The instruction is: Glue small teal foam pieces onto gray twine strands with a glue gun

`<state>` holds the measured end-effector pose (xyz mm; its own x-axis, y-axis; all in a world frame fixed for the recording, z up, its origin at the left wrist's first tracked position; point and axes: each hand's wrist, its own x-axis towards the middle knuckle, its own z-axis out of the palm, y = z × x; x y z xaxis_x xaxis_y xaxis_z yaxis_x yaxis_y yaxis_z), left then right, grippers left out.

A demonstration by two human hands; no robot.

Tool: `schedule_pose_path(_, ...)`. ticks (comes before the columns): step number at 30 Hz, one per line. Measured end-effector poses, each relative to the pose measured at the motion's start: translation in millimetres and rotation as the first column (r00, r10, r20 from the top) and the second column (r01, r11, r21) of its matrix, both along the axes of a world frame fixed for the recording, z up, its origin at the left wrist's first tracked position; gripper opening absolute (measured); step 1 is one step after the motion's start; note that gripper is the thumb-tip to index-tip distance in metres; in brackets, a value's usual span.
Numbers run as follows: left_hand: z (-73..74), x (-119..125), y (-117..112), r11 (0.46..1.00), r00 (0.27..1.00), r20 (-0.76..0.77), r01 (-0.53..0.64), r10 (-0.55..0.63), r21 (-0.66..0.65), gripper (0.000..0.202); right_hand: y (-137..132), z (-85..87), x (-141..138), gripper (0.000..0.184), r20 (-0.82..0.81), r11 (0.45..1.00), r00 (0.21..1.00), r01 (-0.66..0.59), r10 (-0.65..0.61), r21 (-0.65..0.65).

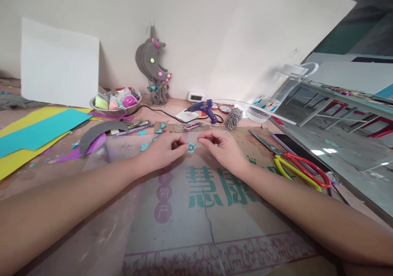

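Observation:
My left hand [167, 147] and my right hand [219, 145] meet over a printed cardboard sheet [202, 210]. Between their fingertips sits a small teal felt butterfly [191, 147]. The left thumb and forefinger pinch it from the left. The right fingers are pinched close at its right edge, possibly on a thin thread or needle that I cannot make out. More small teal felt cut-outs [144, 146] lie just left of my left hand.
A blue glue gun [204, 109], a grey yarn bundle [233, 117] and scissors with red and yellow handles [294, 165] lie behind and right. A metal bowl of coloured bits [116, 100], teal and yellow sheets [33, 135] and a grey felt moon hanging [153, 63] stand left and back. A phone [294, 145] lies right.

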<state>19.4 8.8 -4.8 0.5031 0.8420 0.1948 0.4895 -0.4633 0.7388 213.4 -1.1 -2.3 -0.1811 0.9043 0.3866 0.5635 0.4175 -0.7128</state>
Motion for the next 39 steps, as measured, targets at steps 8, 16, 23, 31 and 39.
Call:
schedule_pose_path(8,-0.6,-0.5,0.0,0.998,0.999,-0.007,0.054,-0.054,0.022,0.017,3.7,-6.2,1.0,0.014,0.061,0.994,0.992,-0.112,0.111,0.013)
schedule_pose_path(16,1.9,-2.4,1.2,0.972,0.979,0.160,-0.089,0.126,-0.217,0.024,0.3,-0.7,7.2,0.017,-0.210,0.998,0.976,0.055,-0.049,0.024)
schedule_pose_path(23,-0.9,-4.9,4.5,0.980,0.972,0.196,-0.099,0.132,-0.170,0.029,-9.0,1.0,-9.6,0.019,-0.087,0.963,0.988,-0.142,0.125,-0.229)
schedule_pose_path(31,3.7,-1.0,-3.7,0.971,0.991,0.116,-0.034,0.063,-0.239,0.024,-5.1,3.4,-5.9,0.024,-0.206,0.939,0.976,-0.130,0.065,-0.318)
schedule_pose_path(39,2.8,-2.3,-3.6,0.970,0.992,0.122,0.014,0.016,-0.244,0.025,-6.9,4.0,-7.2,0.027,-0.228,0.921,0.962,-0.220,0.151,-0.320)
